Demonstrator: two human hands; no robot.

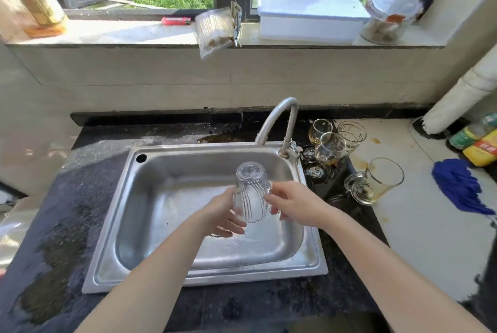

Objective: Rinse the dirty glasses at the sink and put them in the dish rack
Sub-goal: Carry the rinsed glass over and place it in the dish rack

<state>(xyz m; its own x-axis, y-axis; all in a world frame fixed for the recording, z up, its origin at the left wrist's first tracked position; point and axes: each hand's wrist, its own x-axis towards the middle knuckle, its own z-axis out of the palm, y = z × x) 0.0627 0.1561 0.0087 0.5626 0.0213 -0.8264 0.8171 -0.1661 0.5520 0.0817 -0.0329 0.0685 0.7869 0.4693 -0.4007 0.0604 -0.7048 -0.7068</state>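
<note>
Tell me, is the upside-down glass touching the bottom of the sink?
Apart. The head view shows both hands, left hand and right hand, holding the clear glass inverted, well above the sink floor, with bare steel visible beneath its rim.

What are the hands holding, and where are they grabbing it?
A clear glass mug, upside down over the sink. The left hand grips its side; the right hand grips its handle side.

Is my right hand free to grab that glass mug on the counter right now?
Probably not yet: the right hand is gripping the upturned glass over the sink together with the left hand. The mug itself stands unobstructed on that side.
</note>
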